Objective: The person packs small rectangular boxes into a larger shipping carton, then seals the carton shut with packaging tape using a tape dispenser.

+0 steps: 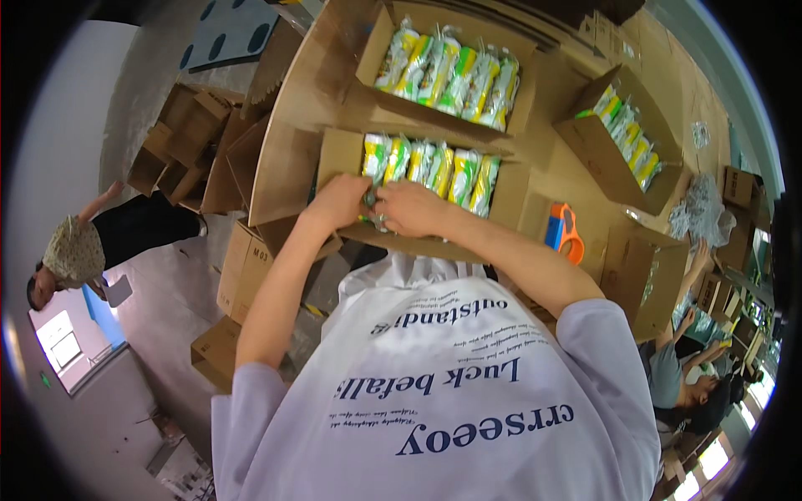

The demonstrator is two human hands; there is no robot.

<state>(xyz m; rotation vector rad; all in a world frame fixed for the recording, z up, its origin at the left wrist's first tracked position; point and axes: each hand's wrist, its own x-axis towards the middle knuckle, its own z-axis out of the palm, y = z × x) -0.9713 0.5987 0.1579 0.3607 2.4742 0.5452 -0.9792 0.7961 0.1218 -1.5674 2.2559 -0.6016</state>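
Packet in hand: a small green-and-white plastic packet [373, 203] sits at the left end of the near open brown cardboard box [501, 196], pinched between both hands; mostly hidden, so which way its long axis runs cannot be told.
Row in the near box: green, yellow and white plastic packets [443, 169] stand side by side, long axes running away from the person, tops tilted slightly right.
Left hand [338, 203]: fingers curled closed around the packet's left side.
Right hand [413, 209]: fingers bent tight, tips meeting the left hand over the packet.
Far box [373, 58]: open brown cardboard, holding a like row of packets [451, 71], just beyond the near one.
Right box [597, 150]: open brown carton, turned at an angle, with a packet row [631, 138].
Tape dispenser [564, 230]: orange and blue, on the cardboard surface right of the near box.
Others: a person in black [125, 230] at left; seated people [685, 376] at lower right.
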